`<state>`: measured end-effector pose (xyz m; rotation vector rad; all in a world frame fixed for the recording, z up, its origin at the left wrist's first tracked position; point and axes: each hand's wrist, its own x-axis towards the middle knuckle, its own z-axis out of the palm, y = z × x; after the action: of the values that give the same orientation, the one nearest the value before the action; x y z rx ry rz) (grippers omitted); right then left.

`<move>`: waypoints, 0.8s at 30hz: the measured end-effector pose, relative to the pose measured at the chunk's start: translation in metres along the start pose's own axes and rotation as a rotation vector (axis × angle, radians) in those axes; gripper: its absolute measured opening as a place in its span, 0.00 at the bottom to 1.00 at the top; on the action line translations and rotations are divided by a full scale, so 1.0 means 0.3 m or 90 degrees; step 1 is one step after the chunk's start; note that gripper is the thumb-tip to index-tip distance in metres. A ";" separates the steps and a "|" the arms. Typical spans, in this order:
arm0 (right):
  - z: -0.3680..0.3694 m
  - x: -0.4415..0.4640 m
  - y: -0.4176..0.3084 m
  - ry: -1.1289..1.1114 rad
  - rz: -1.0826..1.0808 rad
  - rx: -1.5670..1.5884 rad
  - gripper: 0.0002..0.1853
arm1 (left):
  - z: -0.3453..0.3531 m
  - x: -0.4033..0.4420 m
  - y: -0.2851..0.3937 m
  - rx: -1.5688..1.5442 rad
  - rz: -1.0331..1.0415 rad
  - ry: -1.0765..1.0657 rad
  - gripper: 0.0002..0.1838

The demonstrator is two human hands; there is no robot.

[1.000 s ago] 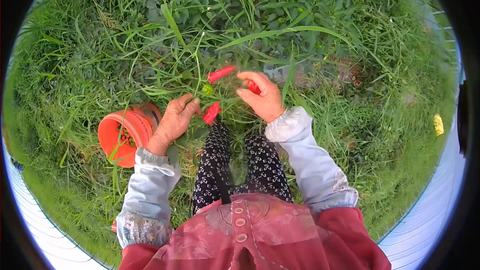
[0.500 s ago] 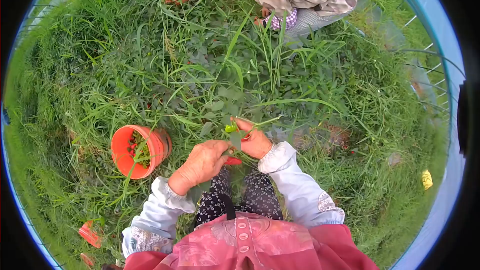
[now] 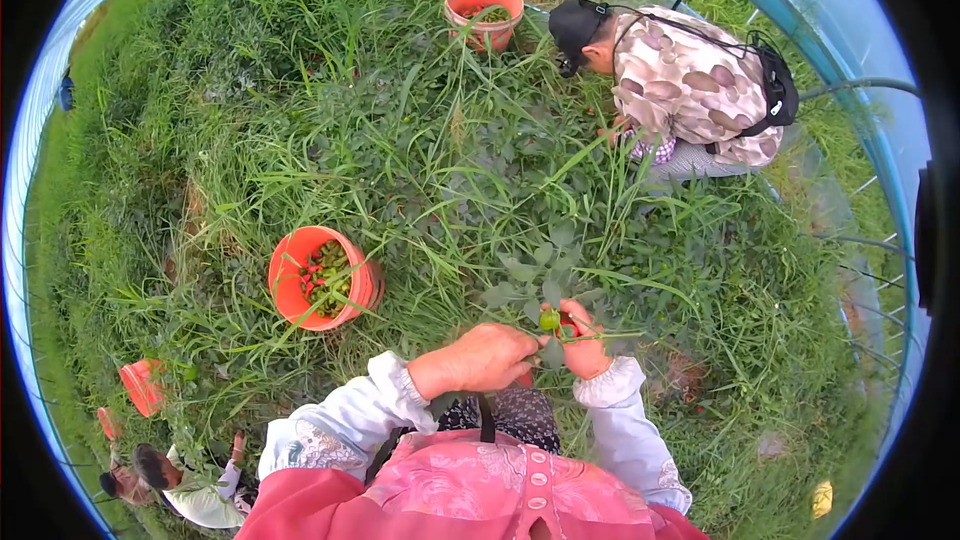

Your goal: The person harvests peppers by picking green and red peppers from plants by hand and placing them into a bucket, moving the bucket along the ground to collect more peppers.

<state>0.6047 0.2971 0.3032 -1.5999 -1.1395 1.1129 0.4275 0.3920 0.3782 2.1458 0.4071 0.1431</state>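
Note:
My left hand point(image 3: 480, 357) is closed on a leafy pepper plant stem, with its fingertips close to my right hand. A bit of red pepper point(image 3: 525, 378) shows just below its fingers. My right hand point(image 3: 583, 340) has its fingers curled round red peppers point(image 3: 569, 327), partly hidden by the fingers. Between the hands hangs a green pepper point(image 3: 549, 320), beside green leaves point(image 3: 540, 275) that spread above them. A thin stalk sticks out to the right past my right hand.
An orange bucket point(image 3: 363, 285) of red and green peppers stands to the left. Another bucket point(image 3: 486, 35) is at the top, near a crouching person point(image 3: 700, 90) in a patterned jacket. More people point(image 3: 200, 495) and orange buckets point(image 3: 143, 387) are at lower left. Tall grass surrounds everything.
The view has swung up and left, bringing in the crouching person and people at lower left. My hands have come together around the plant; the red peppers are now mostly covered.

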 end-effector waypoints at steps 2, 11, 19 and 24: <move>-0.016 -0.013 -0.045 -0.005 -0.048 -0.055 0.29 | -0.009 -0.016 0.017 -0.015 -0.006 0.030 0.08; -0.002 -0.038 -0.152 0.097 -0.085 0.043 0.16 | -0.024 -0.024 0.092 -0.016 -0.007 0.030 0.10; -0.028 -0.094 -0.140 0.093 -0.033 -0.136 0.15 | 0.002 -0.008 0.143 -0.165 -0.092 0.211 0.27; 0.004 -0.114 -0.191 0.092 -0.048 -0.128 0.13 | 0.054 0.011 0.100 -0.017 -0.087 0.150 0.28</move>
<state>0.5854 0.2767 0.3638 -1.7463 -1.2353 0.8410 0.4416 0.3647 0.3933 2.0733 0.6826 0.3228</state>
